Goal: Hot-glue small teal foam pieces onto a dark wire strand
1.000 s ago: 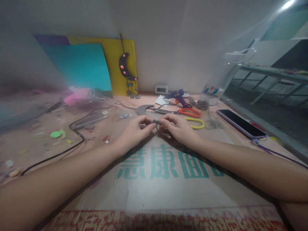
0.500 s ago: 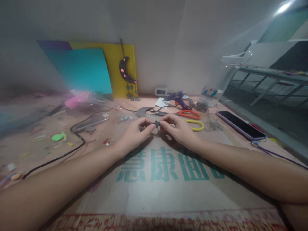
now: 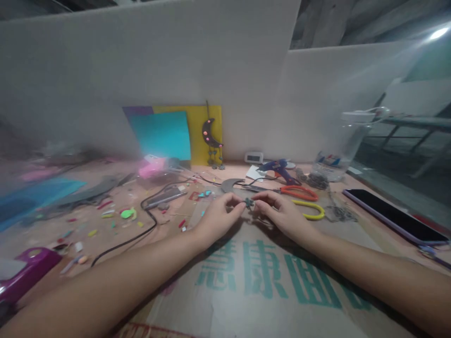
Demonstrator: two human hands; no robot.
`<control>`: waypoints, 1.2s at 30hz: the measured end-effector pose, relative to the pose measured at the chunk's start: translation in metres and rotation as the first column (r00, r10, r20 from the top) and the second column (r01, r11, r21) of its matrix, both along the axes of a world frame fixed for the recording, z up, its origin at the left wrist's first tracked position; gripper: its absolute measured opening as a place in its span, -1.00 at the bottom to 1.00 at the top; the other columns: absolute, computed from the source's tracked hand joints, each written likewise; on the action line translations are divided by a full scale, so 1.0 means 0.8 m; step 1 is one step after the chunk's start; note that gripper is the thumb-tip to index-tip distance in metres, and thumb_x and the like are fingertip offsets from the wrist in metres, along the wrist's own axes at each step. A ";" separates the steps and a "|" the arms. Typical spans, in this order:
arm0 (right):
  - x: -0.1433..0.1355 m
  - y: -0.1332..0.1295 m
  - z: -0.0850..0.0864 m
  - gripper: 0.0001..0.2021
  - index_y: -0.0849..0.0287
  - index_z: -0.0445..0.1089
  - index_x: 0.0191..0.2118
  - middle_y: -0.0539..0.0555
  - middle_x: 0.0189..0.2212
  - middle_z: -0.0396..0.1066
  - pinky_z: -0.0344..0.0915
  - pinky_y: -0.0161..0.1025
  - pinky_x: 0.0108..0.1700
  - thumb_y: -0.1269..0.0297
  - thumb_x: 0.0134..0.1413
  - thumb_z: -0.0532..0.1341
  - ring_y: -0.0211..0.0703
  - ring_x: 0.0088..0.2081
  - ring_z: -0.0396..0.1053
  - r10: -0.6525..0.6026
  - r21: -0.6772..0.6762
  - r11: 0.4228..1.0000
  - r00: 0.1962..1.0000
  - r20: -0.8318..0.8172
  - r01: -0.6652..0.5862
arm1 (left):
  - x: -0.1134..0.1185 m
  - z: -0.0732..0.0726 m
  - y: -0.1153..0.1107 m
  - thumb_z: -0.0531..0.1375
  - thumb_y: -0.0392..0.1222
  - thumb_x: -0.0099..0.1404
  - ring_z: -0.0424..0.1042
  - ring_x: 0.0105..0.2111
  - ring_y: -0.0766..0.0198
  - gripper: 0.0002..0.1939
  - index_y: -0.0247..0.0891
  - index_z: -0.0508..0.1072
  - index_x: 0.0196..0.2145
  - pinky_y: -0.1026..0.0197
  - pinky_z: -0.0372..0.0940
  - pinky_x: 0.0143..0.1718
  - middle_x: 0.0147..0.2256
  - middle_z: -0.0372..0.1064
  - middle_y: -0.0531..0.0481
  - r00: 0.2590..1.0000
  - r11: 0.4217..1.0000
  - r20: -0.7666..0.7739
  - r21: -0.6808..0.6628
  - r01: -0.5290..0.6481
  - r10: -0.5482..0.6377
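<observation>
A small dark grey-green piece point(image 3: 249, 203), knotted or flower-like in outline, is held up between my two hands; its exact kind is too small to make out. My left hand point(image 3: 222, 215) pinches its left side with thumb and forefinger. From the other side, my right hand point(image 3: 282, 211) pinches it the same way. Just behind the hands lie a grey crescent shape point(image 3: 230, 185), scissors with orange handles point(image 3: 299, 192) and a yellow-handled tool point(image 3: 312, 210), partly covered by my right hand.
A purple glue gun point(image 3: 278, 168), grey cord point(image 3: 313, 180) and a clear jar point(image 3: 343, 145) stand behind. A phone point(image 3: 391, 216) lies right. Left are colourful scraps point(image 3: 127, 214), a black cable point(image 3: 150, 220) and a magenta tool point(image 3: 33, 267). A moon ornament point(image 3: 209, 134) leans on yellow card point(image 3: 169, 109).
The camera view has shifted up and to the left, so everything sits lower and further right. Both hands still pinch the small piece, which now shows more of its lobed outline.
</observation>
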State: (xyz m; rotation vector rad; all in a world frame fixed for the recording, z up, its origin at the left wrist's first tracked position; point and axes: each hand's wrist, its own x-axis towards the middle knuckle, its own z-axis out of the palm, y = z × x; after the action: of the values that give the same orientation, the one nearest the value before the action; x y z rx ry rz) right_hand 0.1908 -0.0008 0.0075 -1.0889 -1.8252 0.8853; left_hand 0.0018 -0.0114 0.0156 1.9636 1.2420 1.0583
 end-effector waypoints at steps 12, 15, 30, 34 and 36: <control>-0.002 -0.006 0.005 -0.81 0.19 0.37 -0.32 0.03 -0.45 0.47 0.33 -0.27 -0.33 0.16 0.14 0.15 -0.19 -0.41 0.42 -0.002 0.029 1.000 0.994 0.110 -0.001 | 0.000 -0.007 0.002 0.11 -0.16 0.27 0.41 -0.30 0.24 -0.85 -0.27 0.39 -0.39 0.22 0.28 -0.20 -0.36 0.44 0.00 0.998 0.998 -0.006 0.017 0.066 -0.066; -0.002 -0.008 0.007 -0.83 0.19 0.37 -0.32 0.02 -0.43 0.46 0.30 -0.29 -0.32 0.19 0.13 0.16 -0.21 -0.39 0.40 -0.022 0.065 0.998 0.990 0.141 0.013 | 0.000 -0.006 0.001 0.13 -0.17 0.25 0.42 -0.29 0.24 -0.88 -0.27 0.40 -0.36 0.23 0.28 -0.21 -0.35 0.45 0.00 0.999 0.999 -0.001 0.014 0.051 -0.051; -0.001 -0.007 0.006 -0.83 0.19 0.40 -0.24 0.02 -0.36 0.49 0.32 -0.30 -0.28 0.21 0.15 0.15 -0.22 -0.34 0.43 0.031 0.054 0.998 0.994 0.102 -0.036 | -0.002 -0.002 -0.002 0.11 -0.19 0.25 0.42 -0.31 0.24 -0.87 -0.25 0.42 -0.38 0.24 0.28 -0.20 -0.36 0.47 0.03 0.994 0.996 -0.107 0.073 0.044 -0.036; -0.003 -0.008 0.009 -0.86 0.19 0.40 -0.29 0.02 -0.38 0.50 0.32 -0.30 -0.29 0.25 0.12 0.16 -0.21 -0.35 0.44 -0.006 0.061 0.998 0.991 0.136 -0.003 | -0.002 -0.004 -0.001 0.11 -0.18 0.24 0.42 -0.32 0.23 -0.86 -0.24 0.42 -0.40 0.23 0.28 -0.21 -0.37 0.47 0.02 0.991 0.995 -0.128 0.087 0.043 -0.032; -0.004 -0.009 0.010 -0.86 0.19 0.39 -0.31 0.01 -0.41 0.49 0.31 -0.32 -0.33 0.25 0.12 0.15 -0.22 -0.39 0.42 -0.010 0.057 0.998 0.989 0.149 0.001 | -0.002 -0.005 0.000 0.11 -0.18 0.24 0.42 -0.31 0.23 -0.86 -0.24 0.42 -0.40 0.23 0.28 -0.21 -0.37 0.47 0.02 0.990 0.995 -0.136 0.091 0.044 -0.031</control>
State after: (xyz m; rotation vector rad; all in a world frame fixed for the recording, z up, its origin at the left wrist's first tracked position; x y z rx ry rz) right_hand 0.1879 -0.0076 0.0151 -1.1508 -1.9569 0.7614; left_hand 0.0005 -0.0117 0.0114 2.1520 1.2404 0.9955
